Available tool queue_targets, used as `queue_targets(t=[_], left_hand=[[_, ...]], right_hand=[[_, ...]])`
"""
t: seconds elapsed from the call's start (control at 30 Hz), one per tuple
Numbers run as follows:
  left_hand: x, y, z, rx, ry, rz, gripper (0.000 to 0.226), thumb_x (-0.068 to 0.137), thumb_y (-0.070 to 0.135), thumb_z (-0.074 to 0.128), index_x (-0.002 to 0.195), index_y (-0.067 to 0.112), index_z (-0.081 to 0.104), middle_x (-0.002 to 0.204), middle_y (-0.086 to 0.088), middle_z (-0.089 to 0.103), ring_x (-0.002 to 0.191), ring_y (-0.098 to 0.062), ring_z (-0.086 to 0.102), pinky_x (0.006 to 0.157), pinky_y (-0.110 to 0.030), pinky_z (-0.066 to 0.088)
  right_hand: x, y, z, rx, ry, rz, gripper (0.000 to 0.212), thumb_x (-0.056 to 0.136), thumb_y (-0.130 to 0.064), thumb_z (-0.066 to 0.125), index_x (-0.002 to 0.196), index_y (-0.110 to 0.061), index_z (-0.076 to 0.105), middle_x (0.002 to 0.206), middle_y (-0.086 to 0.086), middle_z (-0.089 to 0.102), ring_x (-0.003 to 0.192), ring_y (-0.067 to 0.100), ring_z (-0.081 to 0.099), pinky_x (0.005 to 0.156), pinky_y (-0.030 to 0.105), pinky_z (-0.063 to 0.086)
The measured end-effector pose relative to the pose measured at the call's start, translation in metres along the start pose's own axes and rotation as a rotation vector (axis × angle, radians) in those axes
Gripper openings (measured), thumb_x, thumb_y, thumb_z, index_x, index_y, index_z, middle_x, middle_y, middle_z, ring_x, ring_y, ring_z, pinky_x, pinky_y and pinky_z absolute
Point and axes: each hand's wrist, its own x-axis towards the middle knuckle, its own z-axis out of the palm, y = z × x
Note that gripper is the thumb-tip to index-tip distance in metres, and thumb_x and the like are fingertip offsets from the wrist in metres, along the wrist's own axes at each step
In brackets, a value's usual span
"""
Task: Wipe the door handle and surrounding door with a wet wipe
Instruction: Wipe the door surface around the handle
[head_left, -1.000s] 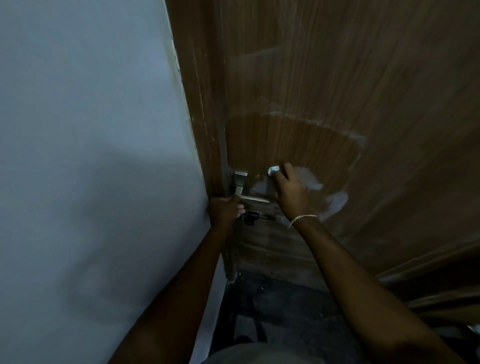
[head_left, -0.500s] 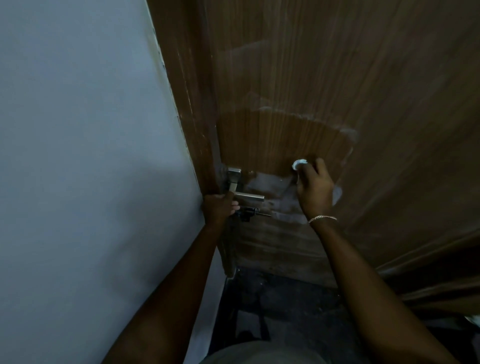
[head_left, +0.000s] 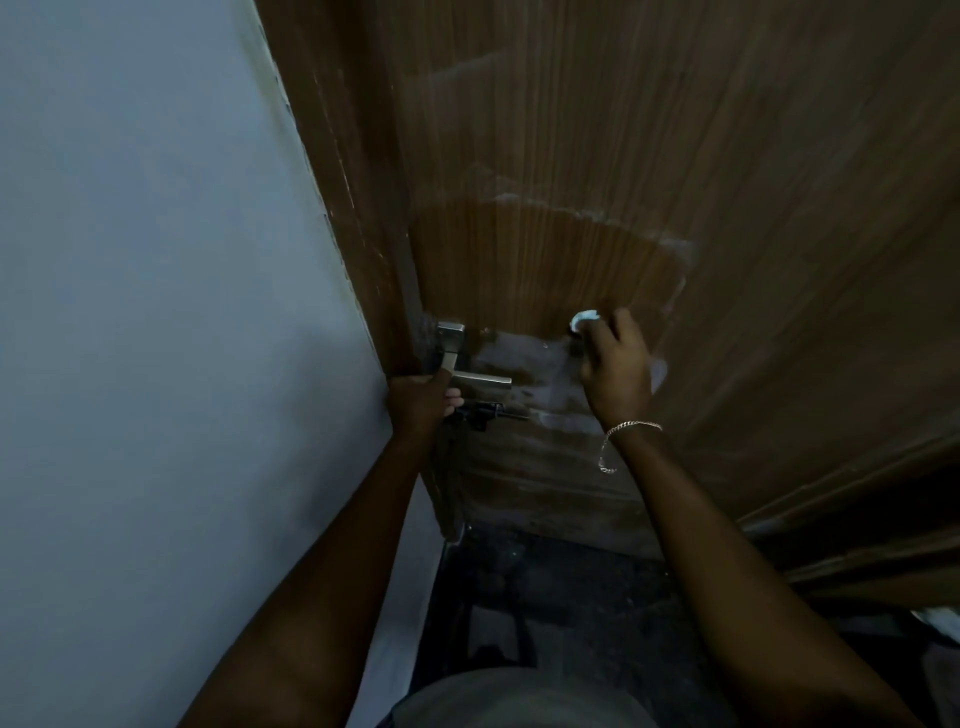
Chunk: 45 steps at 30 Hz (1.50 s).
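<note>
A brown wooden door (head_left: 623, 156) fills the upper right, with a darker wiped fan-shaped patch above a silver lever door handle (head_left: 478, 378). My left hand (head_left: 421, 402) grips the door's edge just below the handle. My right hand (head_left: 615, 369) presses a small white wet wipe (head_left: 584, 319) against the door, right of the handle, at the lower rim of the wiped patch. A pale dusty smear lies between the handle and my right hand. A dark latch or key (head_left: 488, 413) sticks out under the handle.
A pale grey wall (head_left: 156, 312) takes up the whole left side, meeting the door's edge. Dark floor (head_left: 545, 597) lies below the door. More wooden panelling (head_left: 857, 545) runs along the lower right.
My right hand has carried the wipe rightwards across the door, away from the handle. My left hand has kept its hold on the door's edge.
</note>
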Motion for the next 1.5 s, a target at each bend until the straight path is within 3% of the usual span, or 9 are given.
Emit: queue_targets(t=[0.23, 0.4, 0.57, 0.77, 0.93, 1.1, 1.2, 1.3, 1.5], left_hand=[[0.001, -0.001, 0.000, 0.026, 0.033, 0.028, 0.019, 0.090, 0.025, 0.069, 0.091, 0.006, 0.070, 0.078, -0.007, 0.074, 0.061, -0.014, 0.072, 0.050, -0.021, 0.056], [0.001, -0.002, 0.001, 0.045, 0.057, 0.032, 0.020, 0.090, 0.027, 0.069, 0.081, 0.009, 0.068, 0.078, -0.010, 0.074, 0.066, -0.020, 0.072, 0.063, -0.031, 0.058], [0.002, -0.002, 0.002, 0.018, 0.054, 0.033, 0.022, 0.090, 0.026, 0.069, 0.084, 0.005, 0.069, 0.081, -0.013, 0.073, 0.069, -0.023, 0.071, 0.063, -0.031, 0.058], [0.003, -0.001, -0.001, 0.028, 0.044, 0.018, 0.025, 0.090, 0.026, 0.070, 0.093, 0.001, 0.070, 0.083, -0.014, 0.074, 0.072, -0.024, 0.072, 0.067, -0.033, 0.058], [0.001, 0.000, 0.002, 0.021, 0.047, 0.017, 0.025, 0.091, 0.025, 0.068, 0.096, 0.001, 0.069, 0.083, -0.012, 0.074, 0.069, -0.021, 0.072, 0.059, -0.026, 0.058], [0.002, 0.001, 0.000, 0.020, 0.042, -0.010, 0.017, 0.091, 0.025, 0.068, 0.083, 0.010, 0.067, 0.086, -0.012, 0.075, 0.077, -0.024, 0.073, 0.063, -0.029, 0.058], [0.002, 0.000, 0.000, 0.026, 0.043, -0.003, 0.017, 0.090, 0.025, 0.069, 0.088, 0.008, 0.069, 0.083, -0.010, 0.075, 0.072, -0.021, 0.073, 0.058, -0.026, 0.056], [0.002, 0.000, 0.001, 0.013, 0.049, -0.002, 0.019, 0.090, 0.024, 0.069, 0.092, 0.005, 0.070, 0.082, -0.010, 0.074, 0.069, -0.019, 0.072, 0.055, -0.024, 0.054], [0.006, -0.002, -0.001, 0.022, 0.029, -0.001, 0.025, 0.090, 0.025, 0.070, 0.099, 0.002, 0.070, 0.088, -0.013, 0.075, 0.075, -0.023, 0.073, 0.057, -0.025, 0.055]], right_hand=[[-0.003, 0.031, -0.008, 0.040, 0.108, 0.103, 0.026, 0.089, -0.009, 0.056, 0.110, -0.020, 0.067, 0.106, 0.002, 0.055, 0.088, 0.019, 0.059, 0.074, 0.033, 0.051], [-0.024, 0.039, -0.001, -0.017, -0.096, 0.083, 0.028, 0.084, -0.004, 0.065, 0.111, -0.014, 0.067, 0.110, 0.012, 0.056, 0.095, 0.031, 0.061, 0.079, 0.041, 0.054], [-0.008, 0.043, -0.027, 0.086, 0.134, 0.101, 0.026, 0.088, -0.008, 0.062, 0.108, -0.023, 0.069, 0.099, -0.014, 0.046, 0.085, 0.001, 0.051, 0.083, 0.004, 0.037], [-0.021, 0.036, -0.013, -0.017, -0.057, 0.067, 0.024, 0.086, -0.007, 0.058, 0.107, -0.010, 0.070, 0.103, 0.011, 0.056, 0.088, 0.027, 0.061, 0.074, 0.033, 0.050], [-0.014, 0.039, -0.019, 0.068, 0.075, 0.097, 0.018, 0.091, -0.012, 0.061, 0.105, -0.018, 0.069, 0.104, -0.004, 0.053, 0.087, 0.009, 0.057, 0.076, 0.020, 0.048], [-0.025, 0.035, 0.003, -0.054, -0.073, -0.002, 0.031, 0.080, -0.003, 0.066, 0.110, -0.013, 0.068, 0.105, 0.008, 0.055, 0.090, 0.023, 0.057, 0.078, 0.022, 0.037], [-0.027, 0.042, -0.010, 0.026, 0.007, 0.043, 0.024, 0.089, -0.011, 0.060, 0.110, -0.015, 0.069, 0.105, 0.002, 0.056, 0.090, 0.016, 0.059, 0.079, 0.028, 0.051], [-0.010, 0.027, -0.004, 0.070, 0.065, 0.065, 0.026, 0.089, -0.011, 0.055, 0.112, -0.018, 0.067, 0.103, -0.003, 0.051, 0.085, 0.008, 0.055, 0.074, 0.020, 0.046], [-0.037, 0.034, 0.003, -0.019, -0.110, 0.054, 0.031, 0.085, 0.000, 0.062, 0.114, -0.012, 0.067, 0.114, 0.010, 0.055, 0.096, 0.024, 0.059, 0.078, 0.040, 0.056]])
